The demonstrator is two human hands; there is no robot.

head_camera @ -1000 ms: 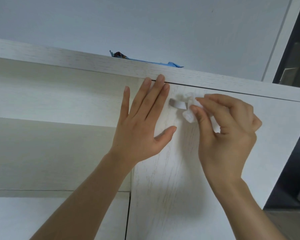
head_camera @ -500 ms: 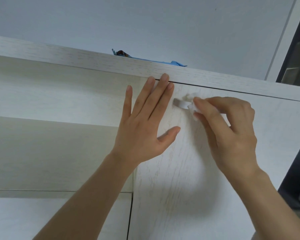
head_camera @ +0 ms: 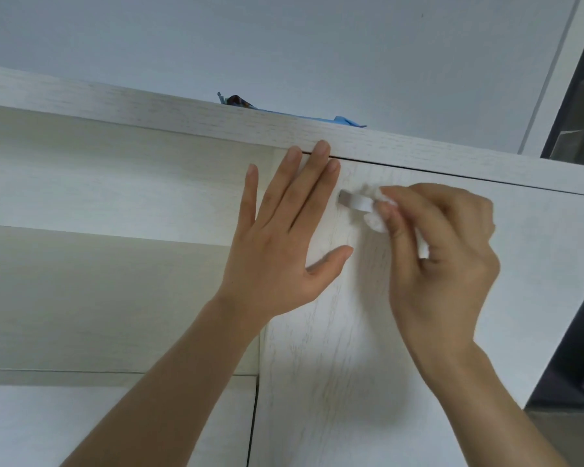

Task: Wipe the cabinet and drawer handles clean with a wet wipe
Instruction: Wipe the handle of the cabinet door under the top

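A pale wood-grain cabinet door [head_camera: 334,348] fills the middle of the head view, with a small white handle [head_camera: 353,201] near its top left corner. My right hand [head_camera: 442,261] pinches a crumpled white wet wipe [head_camera: 378,217] and holds it against the right end of the handle. My left hand [head_camera: 284,237] lies flat with straight fingers on the door's left edge, fingertips reaching the top frame. Part of the handle is hidden under the wipe and my fingers.
The cabinet's top board [head_camera: 182,112] runs across above the door, with a blue wrapper-like object [head_camera: 284,111] lying on top of it. An open shelf recess [head_camera: 98,197] is to the left. A dark opening [head_camera: 577,129] shows at the far right.
My right hand has shifted slightly on the handle with the wipe, its fingers curling lower around the handle's right end. My left hand stays flat on the door.
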